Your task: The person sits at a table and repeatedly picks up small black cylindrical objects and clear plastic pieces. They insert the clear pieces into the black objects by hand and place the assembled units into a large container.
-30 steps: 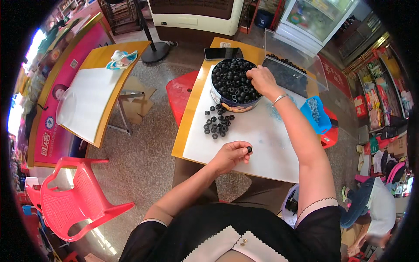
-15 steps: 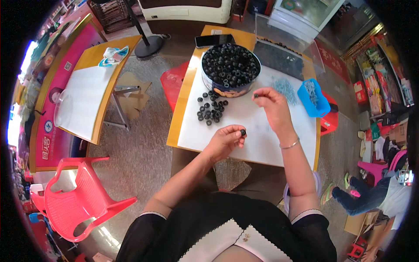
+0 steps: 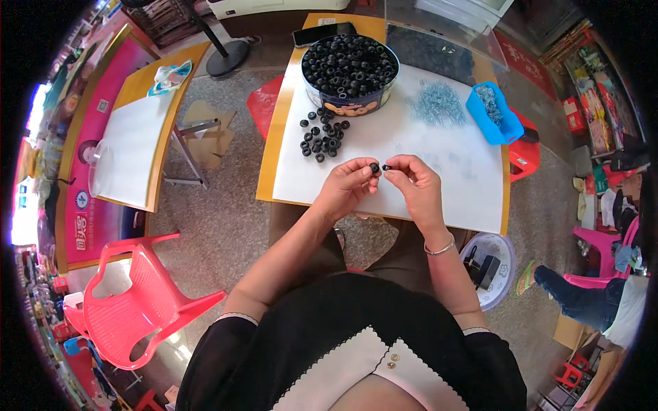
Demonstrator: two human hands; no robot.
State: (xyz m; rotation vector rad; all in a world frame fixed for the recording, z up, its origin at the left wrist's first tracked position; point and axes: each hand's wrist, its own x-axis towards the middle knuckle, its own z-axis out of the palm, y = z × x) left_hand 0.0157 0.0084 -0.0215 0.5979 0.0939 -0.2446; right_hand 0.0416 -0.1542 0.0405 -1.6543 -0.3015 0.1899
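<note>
Over the near part of the white tabletop (image 3: 449, 198), my left hand (image 3: 345, 188) pinches a small round black part with a hole (image 3: 374, 167). My right hand (image 3: 419, 190), fingertips pressed together, holds a tiny dark piece (image 3: 386, 167) close beside it; whether the two touch, I cannot tell. Beyond my hands, several loose black ring-shaped parts (image 3: 319, 157) lie by a round tub (image 3: 363, 106) heaped with more of them. To the right of the tub spreads a pile of small clear bluish pieces (image 3: 439, 103). A blue plastic container (image 3: 510, 129) at the right edge holds similar pieces.
A phone (image 3: 323, 33) lies behind the tub, near a dark panel (image 3: 432, 58). Left of me stand a pink plastic chair (image 3: 140, 294) and a side table (image 3: 133, 154). A pale basin (image 3: 506, 274) with dark items sits by my right leg. Another person (image 3: 582, 301) is at far right.
My right hand has come down and left from near the bluish pile to meet my left hand, which still holds the black part. The whole view has shifted, so the table appears higher.
</note>
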